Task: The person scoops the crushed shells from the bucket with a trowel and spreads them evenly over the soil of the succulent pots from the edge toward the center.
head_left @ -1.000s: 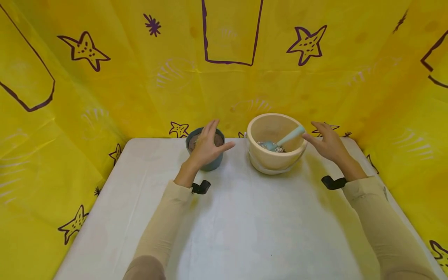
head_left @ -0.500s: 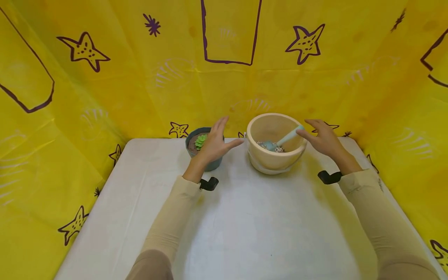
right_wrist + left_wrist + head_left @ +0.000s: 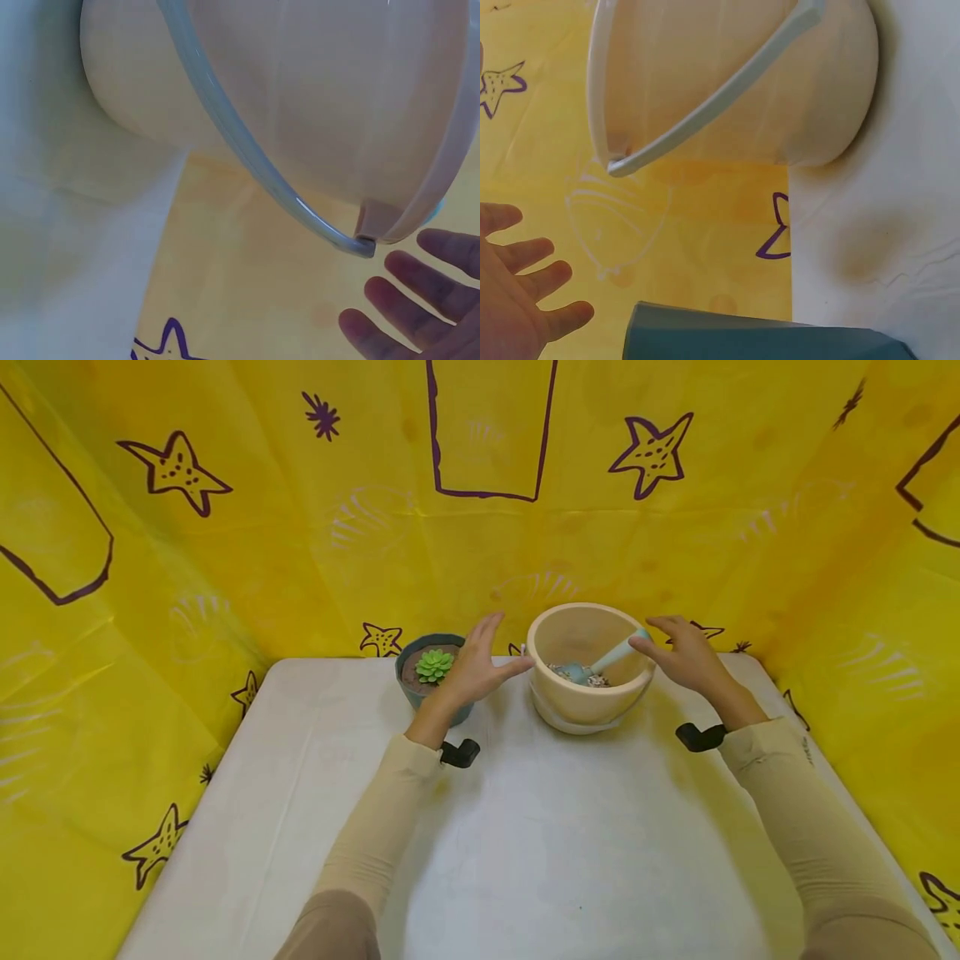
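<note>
A cream bucket point(image 3: 573, 706) stands at the far edge of the table, its pale handle point(image 3: 720, 101) hanging down. Inside lie a light blue toy shovel point(image 3: 611, 657) and some speckled bits. My left hand point(image 3: 480, 670) hovers between the bucket and a teal flowerpot point(image 3: 411, 683), fingers spread, holding nothing. Its thumb appears close to the bucket rim; whether they touch I cannot tell. A green succulent point(image 3: 433, 666) sits in brown soil in that pot. At the bucket's right side, my right hand point(image 3: 692, 653) is held with relaxed, parted fingers, its thumb near the shovel's handle end.
White cloth covers the table point(image 3: 525, 843). Yellow sheeting point(image 3: 480, 543) with starfish and shell drawings rises behind it and on both sides. Black cameras sit on the left wrist point(image 3: 459, 752) and right wrist point(image 3: 700, 737).
My left hand has moved right, off the flowerpot and toward the bucket, uncovering the succulent. My right hand has shifted slightly left, closer to the bucket. Bucket and pot stay in place.
</note>
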`<state>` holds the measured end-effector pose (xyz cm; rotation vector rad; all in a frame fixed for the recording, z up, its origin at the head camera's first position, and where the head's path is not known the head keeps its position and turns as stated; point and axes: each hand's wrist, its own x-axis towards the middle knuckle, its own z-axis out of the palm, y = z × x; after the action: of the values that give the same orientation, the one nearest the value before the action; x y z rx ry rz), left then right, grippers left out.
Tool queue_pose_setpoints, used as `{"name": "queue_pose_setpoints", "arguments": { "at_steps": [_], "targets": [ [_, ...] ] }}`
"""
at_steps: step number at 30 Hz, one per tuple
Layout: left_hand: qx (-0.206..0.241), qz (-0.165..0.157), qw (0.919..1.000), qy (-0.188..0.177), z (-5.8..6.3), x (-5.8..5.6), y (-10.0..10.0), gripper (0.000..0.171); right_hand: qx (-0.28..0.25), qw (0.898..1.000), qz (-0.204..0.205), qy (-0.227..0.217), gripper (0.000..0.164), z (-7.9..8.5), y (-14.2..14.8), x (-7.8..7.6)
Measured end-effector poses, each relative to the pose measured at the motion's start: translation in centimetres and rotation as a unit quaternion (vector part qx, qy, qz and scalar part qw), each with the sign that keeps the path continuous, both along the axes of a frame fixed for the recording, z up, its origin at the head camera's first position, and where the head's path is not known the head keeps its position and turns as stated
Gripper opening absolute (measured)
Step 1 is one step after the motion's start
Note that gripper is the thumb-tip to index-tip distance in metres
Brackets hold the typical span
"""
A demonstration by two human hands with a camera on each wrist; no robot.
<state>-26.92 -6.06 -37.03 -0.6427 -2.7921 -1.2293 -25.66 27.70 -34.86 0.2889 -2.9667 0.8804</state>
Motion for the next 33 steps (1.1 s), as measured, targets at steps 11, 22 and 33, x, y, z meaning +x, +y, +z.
{"name": "queue_pose_setpoints", "arguments": {
  "at_steps": [11,22,33],
  "targets": [
    [-0.006,-0.01,0.9997,-0.02,-1.8,-0.2,2.1,0.095,-0.011,1.0,0.001,0.003,0.069,-0.7,0.1,-1.0],
    [0.003,-0.02,0.9987,-0.046,-2.6,-0.9,3.3,0.093,-0.021,1.0,-0.006,0.016,0.064,-1.1,0.2,-1.5],
    [0.027,-0.028,0.9984,-0.041,-3.2,-0.9,3.7,0.091,-0.041,0.998,-0.013,0.05,0.05,-1.6,0.0,-1.2]
  ]
}}
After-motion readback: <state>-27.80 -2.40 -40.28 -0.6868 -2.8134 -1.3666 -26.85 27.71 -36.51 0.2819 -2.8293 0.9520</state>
